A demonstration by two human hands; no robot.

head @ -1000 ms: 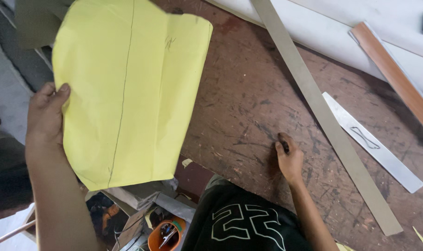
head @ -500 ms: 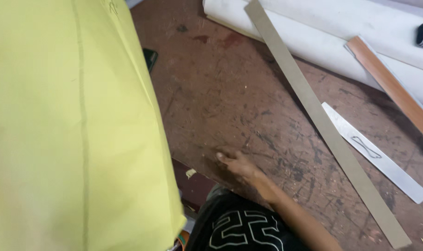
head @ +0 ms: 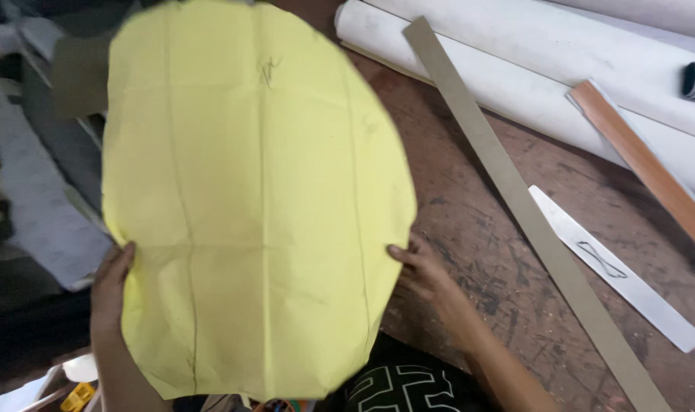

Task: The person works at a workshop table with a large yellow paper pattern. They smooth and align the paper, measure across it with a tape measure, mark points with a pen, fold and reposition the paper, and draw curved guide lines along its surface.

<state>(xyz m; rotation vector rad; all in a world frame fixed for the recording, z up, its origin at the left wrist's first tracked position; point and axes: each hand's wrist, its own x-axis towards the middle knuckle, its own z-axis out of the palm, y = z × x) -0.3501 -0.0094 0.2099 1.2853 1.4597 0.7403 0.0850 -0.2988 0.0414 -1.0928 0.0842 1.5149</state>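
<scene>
Your left hand (head: 112,284) and right hand (head: 418,268) fingers pinch the unfolded yellow paper pattern (head: 256,198); it isn't flat on the tabletop (head: 477,252) yet.

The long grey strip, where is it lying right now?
The long grey strip lies diagonally across the brown table, right of the yellow sheet, between the white rolls and the right hand.

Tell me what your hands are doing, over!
Left hand and right hand hold yellow paper by its edges. Paper spread open. Nothing blocking.
</scene>
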